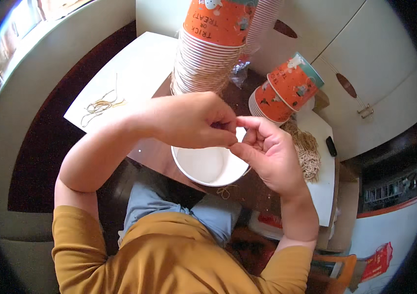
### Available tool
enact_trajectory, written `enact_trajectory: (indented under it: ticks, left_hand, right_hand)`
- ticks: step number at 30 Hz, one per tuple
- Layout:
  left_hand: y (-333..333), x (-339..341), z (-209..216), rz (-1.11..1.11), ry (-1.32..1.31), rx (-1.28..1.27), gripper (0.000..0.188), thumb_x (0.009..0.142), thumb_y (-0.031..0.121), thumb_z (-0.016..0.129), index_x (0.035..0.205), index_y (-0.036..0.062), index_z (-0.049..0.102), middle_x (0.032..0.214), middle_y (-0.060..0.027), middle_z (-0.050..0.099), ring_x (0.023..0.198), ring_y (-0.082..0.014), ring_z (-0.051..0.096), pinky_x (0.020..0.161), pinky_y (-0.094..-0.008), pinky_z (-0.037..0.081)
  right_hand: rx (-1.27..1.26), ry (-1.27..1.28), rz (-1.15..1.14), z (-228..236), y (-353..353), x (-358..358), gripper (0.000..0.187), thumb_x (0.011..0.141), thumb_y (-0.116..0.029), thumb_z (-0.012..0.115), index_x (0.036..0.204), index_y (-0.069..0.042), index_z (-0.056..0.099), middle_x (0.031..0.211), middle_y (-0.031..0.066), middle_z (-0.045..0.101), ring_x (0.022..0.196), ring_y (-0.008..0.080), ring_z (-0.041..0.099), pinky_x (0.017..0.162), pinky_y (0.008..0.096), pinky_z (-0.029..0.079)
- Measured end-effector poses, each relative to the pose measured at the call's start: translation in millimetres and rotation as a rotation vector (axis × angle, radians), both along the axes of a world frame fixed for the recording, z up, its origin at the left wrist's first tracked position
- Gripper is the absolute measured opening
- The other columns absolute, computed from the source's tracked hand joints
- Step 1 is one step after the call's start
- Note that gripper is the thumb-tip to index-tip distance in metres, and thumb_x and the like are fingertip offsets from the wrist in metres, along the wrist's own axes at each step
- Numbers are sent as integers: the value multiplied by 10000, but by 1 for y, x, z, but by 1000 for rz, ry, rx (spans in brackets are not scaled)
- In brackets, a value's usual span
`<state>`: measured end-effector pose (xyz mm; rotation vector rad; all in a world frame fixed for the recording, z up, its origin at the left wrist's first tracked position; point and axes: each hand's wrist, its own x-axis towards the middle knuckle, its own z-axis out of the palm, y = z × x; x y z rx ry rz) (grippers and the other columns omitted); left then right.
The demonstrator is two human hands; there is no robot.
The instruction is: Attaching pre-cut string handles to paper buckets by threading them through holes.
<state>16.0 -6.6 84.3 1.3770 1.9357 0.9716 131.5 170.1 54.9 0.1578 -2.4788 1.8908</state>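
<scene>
I judged the twine-draped bucket stack (206,61) done, 1 white bucket (208,169) unfinished; left hand (193,120) and right hand (272,152) pinched narrowly, perhaps on hidden cord.

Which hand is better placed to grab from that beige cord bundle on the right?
Right, I'd say: the right hand looks much nearer the cord bundle, while the left hand would have to cross past it.

A tall stack (209,61) at twelve o'clock is cut off above, while the left hand (196,120) and right hand (271,154) hide the white cup's (208,166) twelve-o'clock rim, anything between them indiscernible.
</scene>
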Motion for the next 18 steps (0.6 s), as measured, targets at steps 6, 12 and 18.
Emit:
enact_trajectory:
  ticks: [6, 12, 18]
  left_hand:
    - [-13, -6, -53, 60, -300, 133, 184, 892, 177, 637, 901, -7, 646, 775, -9, 644, 735, -46, 549, 657, -224, 448]
    - [-13, -4, -64, 116, -250, 162, 128, 876, 126, 621, 891, 0, 641, 800, -9, 648, 742, -43, 541, 651, -234, 450]
    - [5, -32, -77, 303, 547, 392, 263, 762, 157, 711, 976, 27, 631, 880, -125, 594, 835, -273, 589, 733, -371, 488]
  right_hand:
    - [146, 222, -64, -30, -7, -9, 123, 843, -89, 679, 941, -17, 656, 823, 66, 663, 680, 85, 592, 600, 247, 476]
    - [471, 392, -90, -29, -9, -13, 91, 785, -44, 689, 862, -27, 644, 761, 116, 613, 713, 273, 628, 636, 339, 491]
    - [334, 251, -262, -28, 31, -2, 47, 807, -34, 673, 834, -4, 648, 761, 38, 568, 679, 110, 550, 606, 250, 445]
